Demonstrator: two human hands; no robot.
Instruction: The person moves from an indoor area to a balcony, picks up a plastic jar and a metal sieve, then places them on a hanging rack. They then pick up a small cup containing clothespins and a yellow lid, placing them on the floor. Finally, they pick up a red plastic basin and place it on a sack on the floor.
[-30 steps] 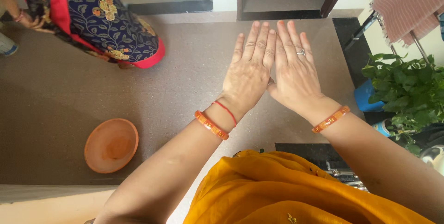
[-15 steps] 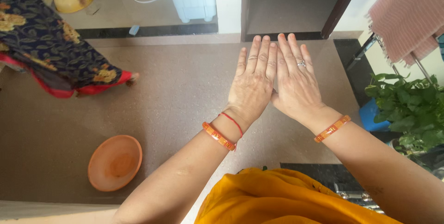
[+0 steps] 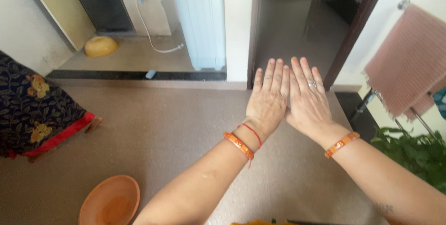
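Hovering flat and empty, left hand [image 3: 268, 102] and right hand [image 3: 308, 102] touch side by side, fingers pointing away.

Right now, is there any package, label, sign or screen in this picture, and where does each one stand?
None can be made out.
The left hand and right hand are held flat and empty, side by side above the brown floor.

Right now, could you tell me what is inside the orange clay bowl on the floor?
The orange clay bowl holds nothing visible except a darker patch at its bottom. Its lower edge is cut off by the frame, so that part stays unseen.
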